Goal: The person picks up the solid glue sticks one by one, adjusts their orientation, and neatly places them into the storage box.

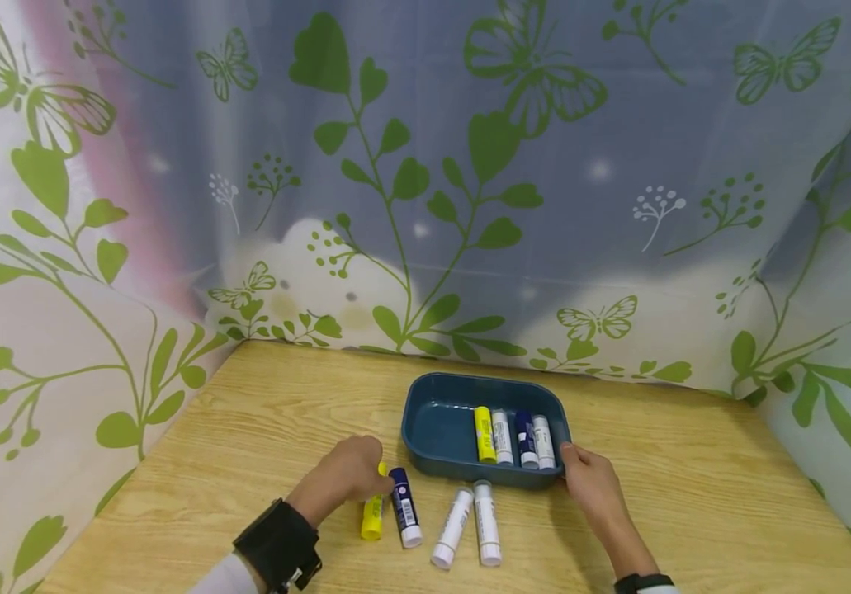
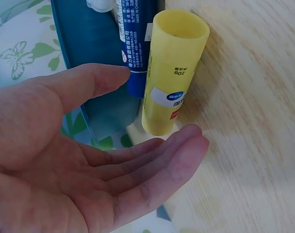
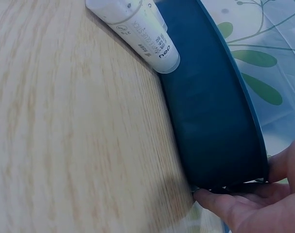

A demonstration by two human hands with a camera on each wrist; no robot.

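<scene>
My left hand (image 1: pixel 347 472) hovers at a yellow glue stick (image 1: pixel 372 518) on the table. In the left wrist view its fingers are spread around the far end of that yellow stick (image 2: pixel 172 73) without gripping it. The thumb tip comes close to a dark blue glue stick (image 2: pixel 136 43) lying beside it. My right hand (image 1: pixel 594 487) grips the front right corner of a dark teal tray (image 1: pixel 425 421), thumb at the rim and fingers low, as the right wrist view shows. Inside the tray, a yellow, a dark blue and two white glue sticks (image 1: pixel 503 437) lie toward the right.
Two white glue sticks (image 1: pixel 453 528) lie in front of the tray, right of the blue one, their far ends near its wall. The wooden table (image 1: pixel 306 388) meets a leaf-and-butterfly patterned curtain (image 1: pixel 425 247) at the back and sides.
</scene>
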